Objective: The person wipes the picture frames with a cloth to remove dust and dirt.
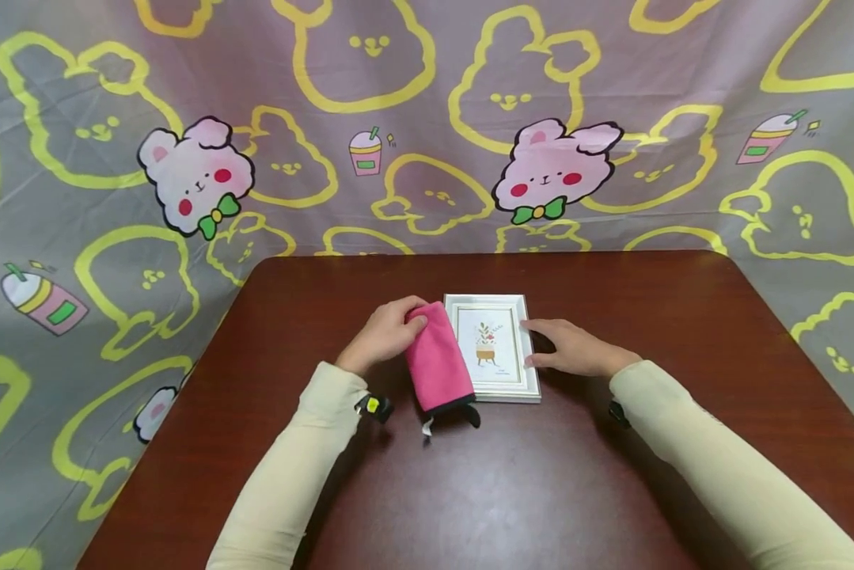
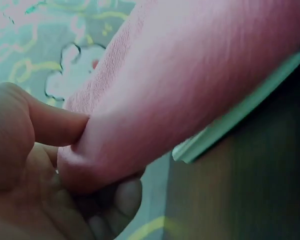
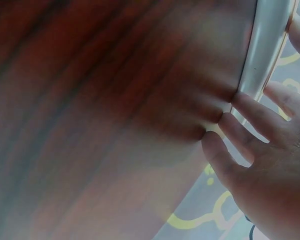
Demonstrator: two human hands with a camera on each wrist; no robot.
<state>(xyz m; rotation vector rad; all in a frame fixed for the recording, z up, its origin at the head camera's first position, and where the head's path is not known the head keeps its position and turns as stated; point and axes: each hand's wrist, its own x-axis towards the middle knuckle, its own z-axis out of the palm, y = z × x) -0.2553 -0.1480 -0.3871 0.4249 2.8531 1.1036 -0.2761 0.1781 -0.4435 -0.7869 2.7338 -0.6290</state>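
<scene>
A pink cloth (image 1: 439, 360) with a black edge, a black loop and a small white tag hangs from my left hand (image 1: 386, 331). The thumb and fingers of that hand pinch its upper corner, and the left wrist view shows the pinched cloth (image 2: 155, 95) close up. Partly behind the cloth lies a white picture frame (image 1: 532, 380) with a potted-plant print, its left side covered. My right hand (image 1: 572, 347) rests at the frame's right side, fingers spread and fairly straight. In the right wrist view, fingertips touch the frame's edge (image 3: 262, 55).
The brown wooden table (image 1: 526, 475) extends around the frame on every side. Behind it hangs a grey curtain (image 1: 427, 206) with yellow outlines and cartoon rabbits. A dark strap with a yellow-green piece (image 1: 374, 406) sits at my left wrist.
</scene>
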